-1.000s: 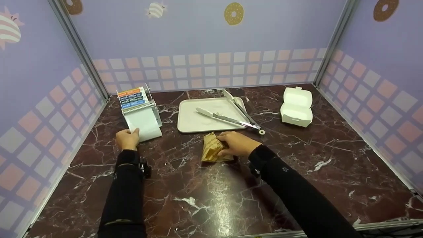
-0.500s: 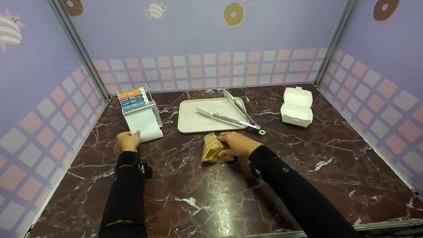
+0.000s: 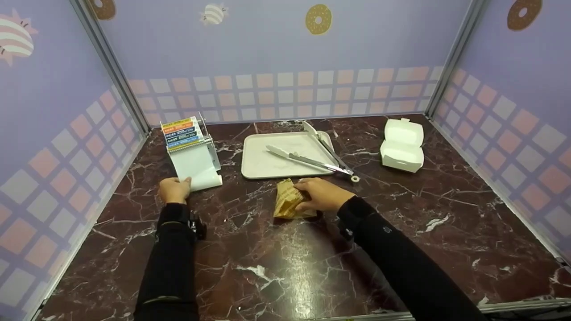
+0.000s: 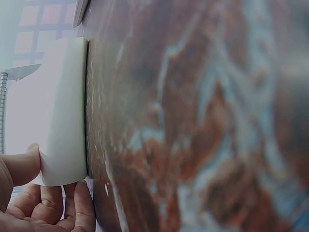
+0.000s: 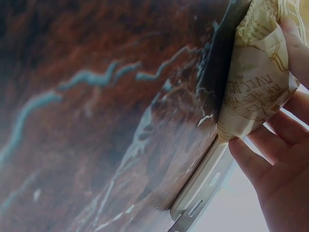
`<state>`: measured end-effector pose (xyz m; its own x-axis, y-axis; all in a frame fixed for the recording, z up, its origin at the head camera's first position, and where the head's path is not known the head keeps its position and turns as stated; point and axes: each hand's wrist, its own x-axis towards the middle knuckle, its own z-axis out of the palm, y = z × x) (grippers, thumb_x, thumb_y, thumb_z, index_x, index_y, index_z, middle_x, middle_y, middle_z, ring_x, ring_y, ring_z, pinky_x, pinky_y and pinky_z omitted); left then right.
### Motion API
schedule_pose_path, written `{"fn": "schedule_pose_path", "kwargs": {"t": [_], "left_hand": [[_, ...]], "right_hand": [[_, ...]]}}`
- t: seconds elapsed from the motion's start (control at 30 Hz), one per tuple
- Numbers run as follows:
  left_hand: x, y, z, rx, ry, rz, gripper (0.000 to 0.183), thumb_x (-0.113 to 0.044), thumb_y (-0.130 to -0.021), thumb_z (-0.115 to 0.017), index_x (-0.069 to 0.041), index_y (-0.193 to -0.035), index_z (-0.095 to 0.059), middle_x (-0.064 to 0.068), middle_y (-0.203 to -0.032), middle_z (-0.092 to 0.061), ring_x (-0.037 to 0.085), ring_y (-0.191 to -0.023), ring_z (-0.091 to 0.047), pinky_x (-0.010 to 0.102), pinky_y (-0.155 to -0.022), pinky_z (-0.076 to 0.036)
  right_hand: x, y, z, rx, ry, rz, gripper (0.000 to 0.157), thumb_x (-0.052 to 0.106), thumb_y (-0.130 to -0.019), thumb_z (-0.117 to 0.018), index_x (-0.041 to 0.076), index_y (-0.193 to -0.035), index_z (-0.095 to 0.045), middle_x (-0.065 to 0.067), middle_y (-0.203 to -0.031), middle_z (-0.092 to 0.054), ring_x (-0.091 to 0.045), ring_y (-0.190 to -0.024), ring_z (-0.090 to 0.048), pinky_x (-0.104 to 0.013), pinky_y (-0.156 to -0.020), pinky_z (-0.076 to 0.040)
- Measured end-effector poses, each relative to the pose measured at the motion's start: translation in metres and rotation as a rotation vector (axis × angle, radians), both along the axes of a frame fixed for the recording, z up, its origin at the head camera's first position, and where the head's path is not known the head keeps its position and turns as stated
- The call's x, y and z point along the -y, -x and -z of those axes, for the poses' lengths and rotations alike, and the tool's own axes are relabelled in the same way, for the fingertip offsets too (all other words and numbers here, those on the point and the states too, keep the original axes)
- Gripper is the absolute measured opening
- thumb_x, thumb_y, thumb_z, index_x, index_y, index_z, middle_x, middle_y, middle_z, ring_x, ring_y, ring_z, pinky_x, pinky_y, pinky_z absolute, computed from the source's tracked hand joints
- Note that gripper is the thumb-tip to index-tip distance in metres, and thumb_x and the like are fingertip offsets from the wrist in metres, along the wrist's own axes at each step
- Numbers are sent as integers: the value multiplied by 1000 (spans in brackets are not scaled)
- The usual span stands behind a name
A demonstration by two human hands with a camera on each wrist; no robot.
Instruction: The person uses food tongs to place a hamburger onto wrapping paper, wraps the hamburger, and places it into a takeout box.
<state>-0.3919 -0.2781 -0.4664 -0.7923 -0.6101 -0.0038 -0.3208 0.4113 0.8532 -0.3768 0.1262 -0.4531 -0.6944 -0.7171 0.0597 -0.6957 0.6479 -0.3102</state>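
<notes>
Right hand [image 3: 322, 195] gripped the brown paper packet [image 3: 285, 200] (printed wrap) on the table [image 3: 241, 294]; left hand [image 3: 174, 191] pinched the white strip [image 3: 196, 167]. Tongs [image 3: 314, 163] lay across the tray [image 3: 256, 166], just beyond the packet; dispenser [image 3: 183, 133] stood behind the strip.

The right hand [image 3: 323, 194] partly hides a yellow-brown printed paper packet [image 3: 287, 200] (lettering on multicoloured rectangular labels [image 3: 182, 133] is too small).

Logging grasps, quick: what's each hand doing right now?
Left hand: holding the white strip by its edge.
Right hand: holding the printed paper packet.
</notes>
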Motion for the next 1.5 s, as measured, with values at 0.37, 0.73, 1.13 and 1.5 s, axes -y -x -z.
{"fn": "schedule_pose_path", "kwargs": {"t": [0.37, 0.73, 1.13, 1.5], "left_hand": [[1, 0, -1, 37, 33, 12, 37, -19, -98, -71, 12, -118, -72, 31, -132, -67, 49, -123, -61, 53, -112, -45], [4, -2, -2, 59, 60, 38, 38, -19, -98, -71, 13, -118, -70, 32, -132, -66, 50, -124, -61, 51, -113, -44], [4, -3, -1, 59, 97, 47, 39, -19, -97, -71, 15, -118, -71, 33, -133, -66, 50, -125, -60, 52, -113, -45], [5, -3, -1, 100, 119, 66, 41, -21, -98, -70, 14, -119, -71, 33, -134, -65, 50, -124, -61, 53, -111, -47]], "right_hand": [[0, 1, 2, 1, -3, 16, 67, 34, -95, -82, -4, -146, -60, -21, -145, -62, -38, -136, -59, -47, -120, -42], [1, 1, 1, -1, 7, 7, 64, 33, -93, -83, -3, -143, -63, -20, -140, -65, -36, -131, -62, -46, -118, -44], [1, 0, 2, -20, 16, -13, 65, 31, -94, -82, -6, -143, -61, -22, -141, -65, -38, -132, -62, -47, -118, -44], [0, 0, 2, -12, 19, -13, 63, 30, -94, -83, -6, -142, -62, -22, -139, -65, -38, -130, -63, -47, -117, -45]]}}
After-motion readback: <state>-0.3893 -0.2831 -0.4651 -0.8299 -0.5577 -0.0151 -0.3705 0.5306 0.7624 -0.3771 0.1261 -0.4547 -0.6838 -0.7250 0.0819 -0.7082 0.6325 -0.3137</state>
